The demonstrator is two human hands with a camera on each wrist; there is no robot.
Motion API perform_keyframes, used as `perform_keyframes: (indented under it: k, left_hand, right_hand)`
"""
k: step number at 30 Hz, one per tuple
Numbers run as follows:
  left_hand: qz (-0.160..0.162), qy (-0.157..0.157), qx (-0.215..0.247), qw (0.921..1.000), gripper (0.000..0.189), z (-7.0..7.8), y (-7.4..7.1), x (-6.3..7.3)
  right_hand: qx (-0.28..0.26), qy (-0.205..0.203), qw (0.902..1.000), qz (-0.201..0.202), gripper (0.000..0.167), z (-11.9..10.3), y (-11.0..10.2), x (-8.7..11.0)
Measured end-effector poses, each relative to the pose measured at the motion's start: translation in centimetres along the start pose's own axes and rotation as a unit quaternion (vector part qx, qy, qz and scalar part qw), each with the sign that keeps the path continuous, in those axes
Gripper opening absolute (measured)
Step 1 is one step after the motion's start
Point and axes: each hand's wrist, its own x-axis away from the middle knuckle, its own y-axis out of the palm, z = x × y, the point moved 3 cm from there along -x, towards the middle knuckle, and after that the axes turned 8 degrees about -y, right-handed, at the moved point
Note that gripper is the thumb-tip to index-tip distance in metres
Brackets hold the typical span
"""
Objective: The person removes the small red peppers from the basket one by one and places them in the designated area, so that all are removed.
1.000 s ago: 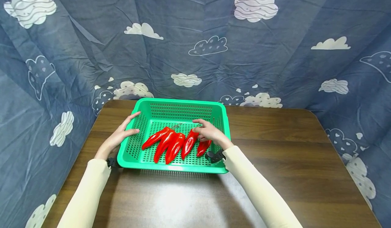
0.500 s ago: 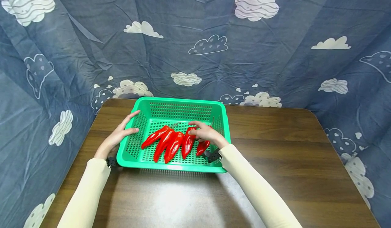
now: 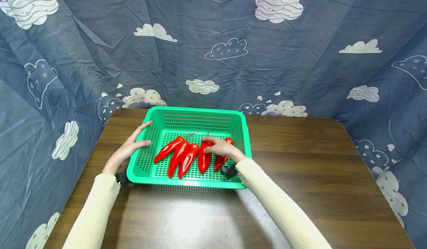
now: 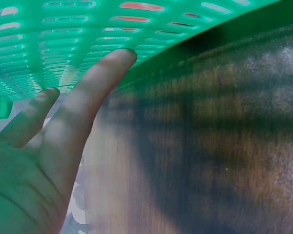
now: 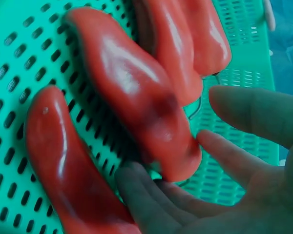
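Note:
Several long red peppers (image 3: 189, 160) lie side by side in a green slotted plastic basket (image 3: 200, 183). My left hand (image 3: 126, 148) rests at the basket's left wall, fingers straight; in the left wrist view its thumb (image 4: 88, 97) lies against the outside of the slots. Inside the basket, my right hand (image 3: 220, 147) is over the stem end of the second pepper from the right (image 3: 204, 161). In the right wrist view a fingertip touches that pepper (image 5: 122, 73), while the thumb (image 5: 254, 114) stands apart. Other fingers sit between it and the rightmost pepper (image 5: 63, 170).
The basket stands on the left part of a brown wooden table (image 3: 300, 160). A blue cloth with cloud prints (image 3: 233, 74) hangs behind and at both sides.
My right hand has moved a little left, and the second pepper from the right has shifted left and turned more upright in view. The left hand stays at the wall.

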Motion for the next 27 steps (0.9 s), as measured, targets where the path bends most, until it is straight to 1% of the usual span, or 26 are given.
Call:
perform_keyframes:
  k: [4, 8, 12, 15, 18, 22, 25, 27]
  left_hand:
    - [0.001, -0.003, 0.003, 1.0000, 0.070, -0.15, -0.01, -0.13]
    - [0.000, -0.009, 0.015, 0.9998, 0.070, -0.17, 0.06, -0.11]
    - [0.001, -0.013, 0.022, 0.9997, 0.070, -0.10, 0.11, 0.00]
    - [0.002, -0.013, 0.021, 0.9997, 0.070, -0.12, 0.11, 0.07]
    - [0.005, -0.010, 0.014, 0.9998, 0.071, -0.15, 0.12, 0.10]
    - [0.003, -0.014, 0.023, 0.9996, 0.071, -0.21, 0.13, 0.10]
    - [-0.001, -0.023, 0.038, 0.9990, 0.070, -0.35, 0.17, 0.07]
    - [-0.001, -0.026, 0.038, 0.9989, 0.070, -0.40, 0.20, 0.05]
  right_hand:
    - [0.017, -0.006, 0.9998, 0.011, 0.052, -0.07, -0.03, -0.02]
    - [0.033, -0.014, 0.9991, 0.020, 0.050, -0.22, 0.01, 0.02]
    - [0.048, -0.010, 0.9987, 0.014, 0.049, -0.29, 0.17, -0.03]
    - [0.058, -0.002, 0.9983, 0.005, 0.053, -0.18, 0.28, -0.11]
    - [0.052, -0.001, 0.9986, -0.006, 0.056, -0.12, 0.39, -0.19]
    - [0.029, -0.002, 0.9995, -0.013, 0.058, -0.14, 0.45, -0.23]
    - [0.016, -0.007, 0.9998, -0.001, 0.057, -0.20, 0.38, -0.23]
    - [0.007, -0.011, 0.9999, 0.011, 0.056, -0.27, 0.31, -0.20]
